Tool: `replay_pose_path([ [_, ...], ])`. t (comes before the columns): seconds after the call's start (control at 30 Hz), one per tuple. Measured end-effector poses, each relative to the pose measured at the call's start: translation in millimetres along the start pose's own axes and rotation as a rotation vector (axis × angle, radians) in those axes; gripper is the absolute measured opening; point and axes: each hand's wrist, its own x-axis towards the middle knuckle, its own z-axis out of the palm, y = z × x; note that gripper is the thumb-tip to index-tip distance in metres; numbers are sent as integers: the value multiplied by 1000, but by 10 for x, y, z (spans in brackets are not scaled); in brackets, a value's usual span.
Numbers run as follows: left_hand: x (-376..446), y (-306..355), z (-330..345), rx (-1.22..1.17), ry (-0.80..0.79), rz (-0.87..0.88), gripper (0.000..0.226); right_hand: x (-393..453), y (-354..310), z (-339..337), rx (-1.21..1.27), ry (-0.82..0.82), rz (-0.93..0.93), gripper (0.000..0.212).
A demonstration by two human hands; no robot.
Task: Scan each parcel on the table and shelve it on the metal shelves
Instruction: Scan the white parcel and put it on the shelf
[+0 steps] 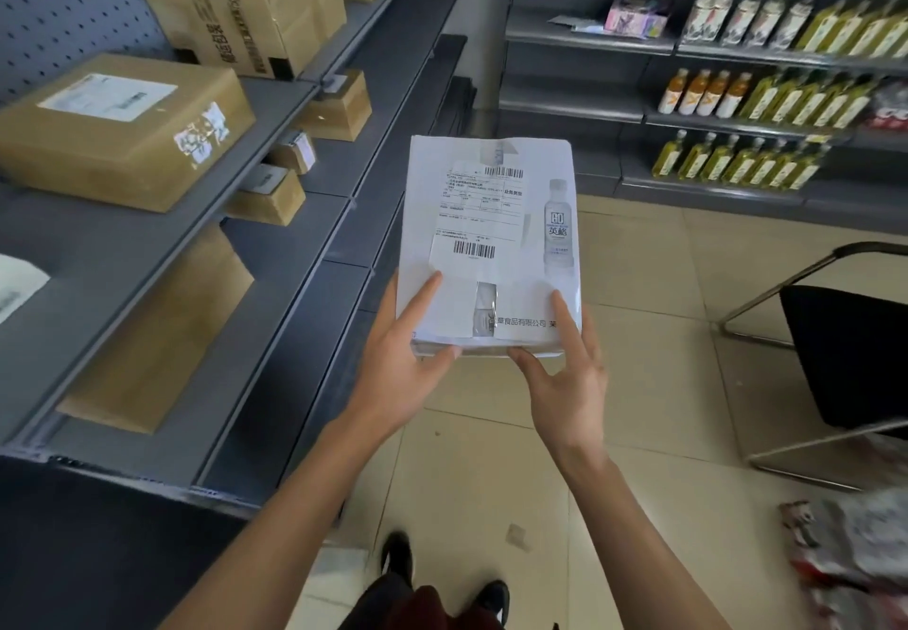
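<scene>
I hold a white box parcel (511, 216) flat in front of me, above the floor, just right of the grey metal shelves (275, 256). Its top carries a shipping label with two barcodes and a printed bottle picture. My left hand (398, 359) grips the near left corner, thumb under the edge and a finger on top. My right hand (565, 374) grips the near right corner in the same way. No scanner is in view.
Brown cardboard boxes (123, 133) lie on several tiers of the shelves at left. Bottles (766, 93) fill the far shelving. A black chair (845, 354) stands at right, with crumpled wrapping (855, 546) on the tiled floor near it.
</scene>
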Motion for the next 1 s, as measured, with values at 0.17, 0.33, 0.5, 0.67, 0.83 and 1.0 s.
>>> replay_pose_path([
  [0.17, 485, -165, 176, -9, -16, -21, 87, 451, 139, 113, -17, 0, 33, 80],
  [0.33, 1159, -439, 288, -71, -30, -46, 88, 1123, 188, 338, -64, -1, 38, 79],
  [0.5, 1940, -658, 362, -81, -17, -53, 89, 1872, 232, 598, -105, -7, 64, 80],
  [0.67, 2621, -768, 447, -98, -62, -39, 87, 2475, 300, 774, -96, 40, 54, 81],
  [0.83, 3204, -830, 624, -66, -88, -16, 87, 3020, 429, 811, -65, 69, 55, 80],
  [1.0, 3872, -881, 985, -30, -76, -5, 91, 3738, 671, 769, -31, 49, 79, 79],
])
